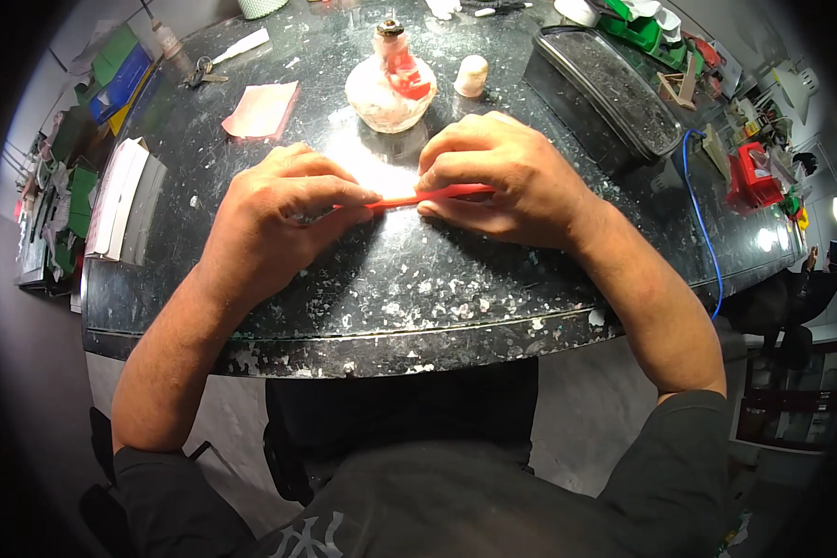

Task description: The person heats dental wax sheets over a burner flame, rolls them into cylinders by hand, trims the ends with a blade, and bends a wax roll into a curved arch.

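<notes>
A thin, glossy red strip (400,201), perhaps of wax, runs level between my two hands above the table. The thumb and fingers of my left hand (274,200) pinch its left end. With its thumb below and fingers on top, my right hand (516,177) grips the strip farther right, and part of it shows under the palm. Just beyond the hands stands a round glass spirit lamp (389,110) with red smears and a dark cap. A small whitish dome-shaped piece (471,76) is to the right of the lamp. Left of it lies a pink square sheet (261,111).
A long black case (604,93) lies at the right, with a blue cable (700,205) beyond it. White boxes (126,200) stand at the left edge. Farther back are a white tube (241,46) and green trays (646,33). White flecks mark the dark table (409,298).
</notes>
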{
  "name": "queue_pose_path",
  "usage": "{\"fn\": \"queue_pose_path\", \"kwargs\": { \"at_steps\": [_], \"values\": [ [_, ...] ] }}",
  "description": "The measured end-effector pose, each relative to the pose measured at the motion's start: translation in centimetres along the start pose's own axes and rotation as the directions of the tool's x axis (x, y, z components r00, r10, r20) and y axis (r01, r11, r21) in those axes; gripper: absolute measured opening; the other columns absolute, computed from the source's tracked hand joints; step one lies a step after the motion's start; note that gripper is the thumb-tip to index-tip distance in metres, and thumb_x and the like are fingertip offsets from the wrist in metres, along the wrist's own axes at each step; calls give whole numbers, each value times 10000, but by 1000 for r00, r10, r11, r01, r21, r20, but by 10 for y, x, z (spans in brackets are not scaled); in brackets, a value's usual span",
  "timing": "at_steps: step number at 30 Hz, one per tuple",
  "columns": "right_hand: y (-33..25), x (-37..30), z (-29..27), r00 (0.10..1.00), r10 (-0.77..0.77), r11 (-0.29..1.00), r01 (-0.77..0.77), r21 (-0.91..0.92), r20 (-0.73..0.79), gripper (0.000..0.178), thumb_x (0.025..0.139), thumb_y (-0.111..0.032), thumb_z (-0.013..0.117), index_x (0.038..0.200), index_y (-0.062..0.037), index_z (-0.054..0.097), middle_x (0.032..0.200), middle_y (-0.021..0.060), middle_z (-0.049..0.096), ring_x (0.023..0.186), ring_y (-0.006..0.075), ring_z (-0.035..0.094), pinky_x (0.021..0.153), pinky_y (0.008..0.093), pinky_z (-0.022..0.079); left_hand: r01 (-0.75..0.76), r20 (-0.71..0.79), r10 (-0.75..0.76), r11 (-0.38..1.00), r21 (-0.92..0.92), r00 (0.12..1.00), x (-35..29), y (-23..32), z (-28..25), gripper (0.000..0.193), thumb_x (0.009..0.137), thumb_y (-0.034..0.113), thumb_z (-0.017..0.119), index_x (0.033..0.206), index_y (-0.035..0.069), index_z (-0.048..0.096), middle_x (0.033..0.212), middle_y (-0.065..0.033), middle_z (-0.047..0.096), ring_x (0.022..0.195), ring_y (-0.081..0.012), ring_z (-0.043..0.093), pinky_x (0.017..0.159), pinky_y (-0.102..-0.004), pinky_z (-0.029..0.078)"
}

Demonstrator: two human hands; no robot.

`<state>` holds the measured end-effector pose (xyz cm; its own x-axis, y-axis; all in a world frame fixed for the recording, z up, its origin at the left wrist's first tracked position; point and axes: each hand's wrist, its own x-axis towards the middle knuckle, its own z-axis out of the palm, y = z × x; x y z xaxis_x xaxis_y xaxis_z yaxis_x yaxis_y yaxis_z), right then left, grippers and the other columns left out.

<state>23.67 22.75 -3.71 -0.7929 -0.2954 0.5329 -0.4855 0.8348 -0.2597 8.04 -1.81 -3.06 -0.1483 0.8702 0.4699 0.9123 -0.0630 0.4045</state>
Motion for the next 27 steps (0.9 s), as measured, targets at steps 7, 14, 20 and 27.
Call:
{"fn": "queue_pose_path", "kwargs": {
  "at_steps": [7, 14, 20, 27],
  "values": [
    [-1, -3, 11, 997, 59, 995, -54, 83, -55, 198, 859, -196, 887, 1013, -118, 791, 1023, 37, 744, 951, 271, 735, 817, 393, 604, 155, 45, -150, 978, -140, 988, -2, -2, -12, 254, 812, -5, 906, 1051, 64, 858, 1000, -86, 814, 924, -203, 775, 837, -320, 616],
    [-6, 5, 14, 993, 120, 991, -118, 59, -20, 210, 857, -228, 893, 987, -106, 783, 987, 45, 728, 924, 270, 735, 793, 393, 608, 54, 43, -53, 998, -35, 998, -4, -9, -15, 172, 835, 21, 900, 995, 52, 845, 970, -69, 795, 921, -212, 742, 853, -340, 559],
    [-16, 17, 28, 992, 44, 999, -43, 6, -122, 215, 862, -247, 896, 993, -125, 776, 956, 44, 715, 893, 273, 732, 759, 391, 605, 102, 62, -100, 994, -30, 993, 1, -4, -14, 91, 885, 54, 866, 958, 30, 815, 929, -57, 768, 916, -199, 716, 849, -334, 526],
    [-15, 17, 28, 997, 49, 999, -48, 23, -67, 182, 879, -198, 882, 994, -112, 770, 947, 52, 715, 888, 275, 733, 755, 402, 602, 354, 156, -321, 887, -295, 934, 0, -7, -11, 148, 942, 146, 857, 993, 16, 809, 948, -53, 778, 900, -141, 683, 860, -317, 524]
  ]
}}
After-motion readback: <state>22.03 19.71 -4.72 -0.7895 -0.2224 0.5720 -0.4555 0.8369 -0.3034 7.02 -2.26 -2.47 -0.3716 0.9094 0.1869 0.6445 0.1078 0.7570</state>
